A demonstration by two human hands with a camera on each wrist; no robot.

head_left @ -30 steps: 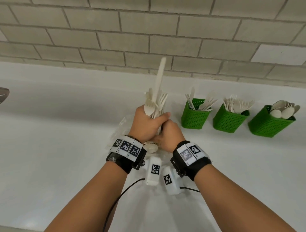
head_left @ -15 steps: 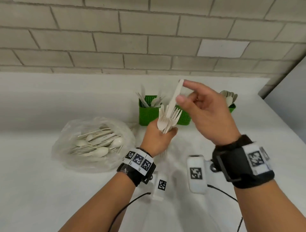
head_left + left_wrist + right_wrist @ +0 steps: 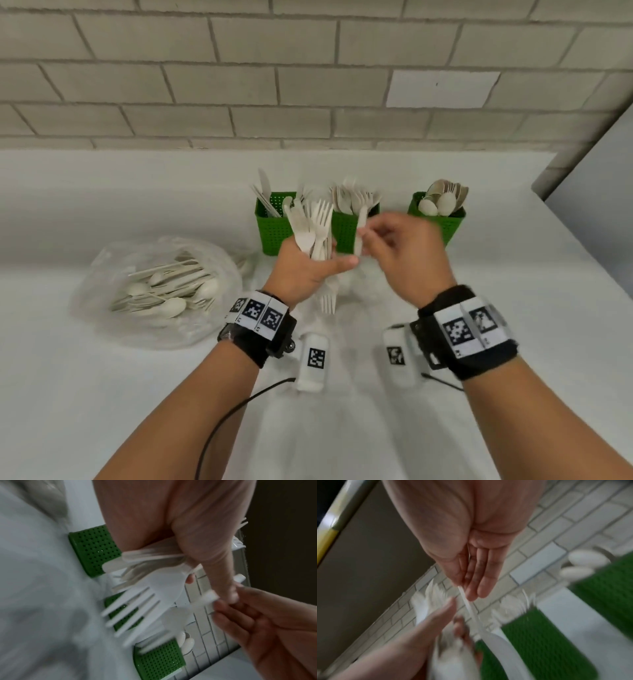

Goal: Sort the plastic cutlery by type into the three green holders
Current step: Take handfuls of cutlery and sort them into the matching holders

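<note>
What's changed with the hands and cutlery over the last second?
The right hand came off the left hand, drew one piece out of the bundle, lifted it, and now pinches it lower, in front of the middle holder. The left hand still grips the bundle. The bag and three holders look unmoved.

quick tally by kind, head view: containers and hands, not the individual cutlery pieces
Green holders: 3: left, middle, right
Plastic bag of cutlery: 1
Hands: 2: left hand, right hand
Total: 6
</note>
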